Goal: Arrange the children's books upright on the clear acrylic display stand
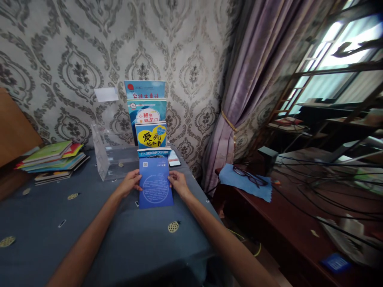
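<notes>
A blue book (156,183) with white print and a small QR code stands upright or leans back on the cloth-covered table. My left hand (131,182) grips its left edge, fingers partly behind it. At the right edge my right hand (177,183) holds it between thumb and fingers. Directly behind are more books in a stepped row: a blue one (154,153), a yellow-and-blue one (151,136), a teal one (147,110) and a tall light-blue one (145,89) at the back. What holds them up is mostly hidden.
A clear acrylic stand (101,153) is left of the row. Further left lies a pile of thin books (54,157). A phone (174,163) lies right of the row. On the dark red desk (293,207) are glasses (249,175) on a blue cloth (227,175), and tangled cables.
</notes>
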Available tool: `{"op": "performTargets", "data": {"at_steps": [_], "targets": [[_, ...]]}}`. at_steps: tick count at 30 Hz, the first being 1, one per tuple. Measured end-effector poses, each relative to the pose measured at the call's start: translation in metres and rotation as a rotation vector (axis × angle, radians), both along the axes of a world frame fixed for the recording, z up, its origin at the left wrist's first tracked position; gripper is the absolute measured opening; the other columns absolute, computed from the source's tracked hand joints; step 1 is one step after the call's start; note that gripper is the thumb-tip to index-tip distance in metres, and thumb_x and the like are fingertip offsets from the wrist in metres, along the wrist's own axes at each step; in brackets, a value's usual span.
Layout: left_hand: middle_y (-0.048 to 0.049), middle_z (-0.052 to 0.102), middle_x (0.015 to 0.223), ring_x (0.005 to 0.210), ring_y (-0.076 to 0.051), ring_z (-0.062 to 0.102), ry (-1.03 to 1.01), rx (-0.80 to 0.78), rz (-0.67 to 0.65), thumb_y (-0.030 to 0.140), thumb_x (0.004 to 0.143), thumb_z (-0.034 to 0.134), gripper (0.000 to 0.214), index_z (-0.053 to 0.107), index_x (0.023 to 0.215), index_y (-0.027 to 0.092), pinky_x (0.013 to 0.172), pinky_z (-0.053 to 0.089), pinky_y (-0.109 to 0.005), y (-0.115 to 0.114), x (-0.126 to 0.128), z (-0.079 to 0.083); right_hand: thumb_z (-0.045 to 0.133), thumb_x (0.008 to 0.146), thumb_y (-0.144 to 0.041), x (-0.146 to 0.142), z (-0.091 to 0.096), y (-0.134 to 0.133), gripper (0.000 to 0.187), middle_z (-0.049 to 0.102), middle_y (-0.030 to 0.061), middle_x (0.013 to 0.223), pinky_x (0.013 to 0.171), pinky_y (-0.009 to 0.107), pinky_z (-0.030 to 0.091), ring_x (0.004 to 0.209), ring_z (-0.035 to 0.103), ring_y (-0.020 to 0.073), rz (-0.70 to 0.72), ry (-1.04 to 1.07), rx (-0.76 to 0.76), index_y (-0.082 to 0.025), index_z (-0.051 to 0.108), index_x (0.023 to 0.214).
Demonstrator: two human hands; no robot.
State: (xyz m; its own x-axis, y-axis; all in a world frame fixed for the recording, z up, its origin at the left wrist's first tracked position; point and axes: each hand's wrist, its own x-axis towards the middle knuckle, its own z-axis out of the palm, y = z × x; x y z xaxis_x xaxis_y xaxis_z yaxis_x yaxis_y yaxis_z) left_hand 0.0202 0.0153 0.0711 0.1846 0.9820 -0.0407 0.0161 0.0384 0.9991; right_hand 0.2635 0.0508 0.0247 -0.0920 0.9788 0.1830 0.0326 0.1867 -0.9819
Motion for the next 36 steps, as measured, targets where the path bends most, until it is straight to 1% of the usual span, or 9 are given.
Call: {"op": "performTargets", "data": {"at_steps": [5,12,16,20,23,27,30,32,36], "targets": [[0.0013,0.06,0.073,0.064,-0.014,0.058,0.011,0.104,0.117,0.044,0.066,0.075,0.04,0.065,0.092,0.016,0.049,0.055,-0.024,0.009,0.007,0.0,0.06,0.07,-0.03,-0.002,0.005,0.012,0.024,0.059,-0.0052,0.059,0.045,0.022,0.043,0.042,0.054,0.0113,-0.035,-0.013,0.05,-0.017,0.063,0.089],[0.0041,0.05,0.068,0.064,-0.013,0.053,0.002,0.241,0.267,0.048,0.065,0.071,0.035,0.058,0.076,0.018,0.054,0.056,-0.027,0.024,0.012,0.001,0.056,0.073,-0.03,-0.009,0.014,0.028,0.025,0.062,-0.0026,0.065,0.046,0.023,0.045,0.048,0.058,0.0136,-0.064,-0.055,0.106,-0.017,0.064,0.092],[0.0042,0.048,0.071,0.068,-0.013,0.05,-0.018,0.307,0.332,0.049,0.065,0.07,0.035,0.054,0.073,0.019,0.061,0.058,-0.028,0.033,0.014,0.006,0.054,0.076,-0.031,-0.013,0.025,0.039,0.03,0.066,0.0002,0.071,0.05,0.025,0.049,0.052,0.06,0.0149,-0.076,-0.077,0.149,-0.017,0.067,0.099],[0.005,0.043,0.069,0.066,-0.012,0.047,-0.027,0.35,0.37,0.049,0.066,0.069,0.035,0.052,0.071,0.02,0.061,0.058,-0.03,0.042,0.014,0.013,0.053,0.077,-0.031,-0.017,0.037,0.05,0.036,0.068,0.0021,0.076,0.057,0.027,0.052,0.057,0.062,0.016,-0.072,-0.079,0.194,-0.015,0.069,0.105],[0.0056,0.039,0.067,0.064,-0.012,0.045,-0.027,0.381,0.383,0.048,0.067,0.068,0.034,0.05,0.07,0.02,0.062,0.059,-0.031,0.048,0.014,0.02,0.053,0.078,-0.032,-0.019,0.045,0.058,0.036,0.07,0.0025,0.079,0.062,0.028,0.054,0.061,0.063,0.0162,-0.077,-0.069,0.225,-0.016,0.069,0.105],[0.005,0.041,0.068,0.065,-0.012,0.045,-0.018,0.424,0.394,0.046,0.07,0.066,0.031,0.051,0.07,0.02,0.065,0.058,-0.031,0.056,0.014,0.03,0.053,0.08,-0.035,-0.022,0.053,0.069,0.035,0.071,0.0041,0.083,0.063,0.028,0.054,0.063,0.063,0.0161,-0.088,-0.051,0.248,-0.015,0.069,0.103],[0.0034,0.047,0.071,0.068,-0.013,0.049,-0.006,0.462,0.398,0.045,0.073,0.065,0.028,0.053,0.073,0.019,0.069,0.057,-0.03,0.06,0.014,0.038,0.052,0.081,-0.037,-0.025,0.057,0.077,0.037,0.071,0.0062,0.084,0.06,0.028,0.053,0.066,0.065,0.0175,-0.099,-0.028,0.259,-0.014,0.068,0.105],[0.0021,0.051,0.074,0.072,-0.014,0.052,0.001,0.485,0.401,0.044,0.076,0.064,0.026,0.055,0.076,0.019,0.072,0.057,-0.03,0.061,0.015,0.043,0.053,0.082,-0.039,-0.026,0.06,0.081,0.038,0.072,0.0072,0.087,0.062,0.029,0.054,0.07,0.066,0.0183,-0.113,-0.007,0.266,-0.013,0.067,0.106],[0.0011,0.055,0.079,0.076,-0.015,0.055,0.019,0.602,0.416,0.043,0.082,0.059,0.025,0.054,0.08,0.019,0.077,0.057,-0.031,0.063,0.016,0.048,0.058,0.081,-0.047,-0.027,0.065,0.084,0.036,0.072,0.0062,0.089,0.069,0.033,0.057,0.073,0.067,0.0198,-0.134,0.107,0.368,-0.017,0.067,0.101]]}}
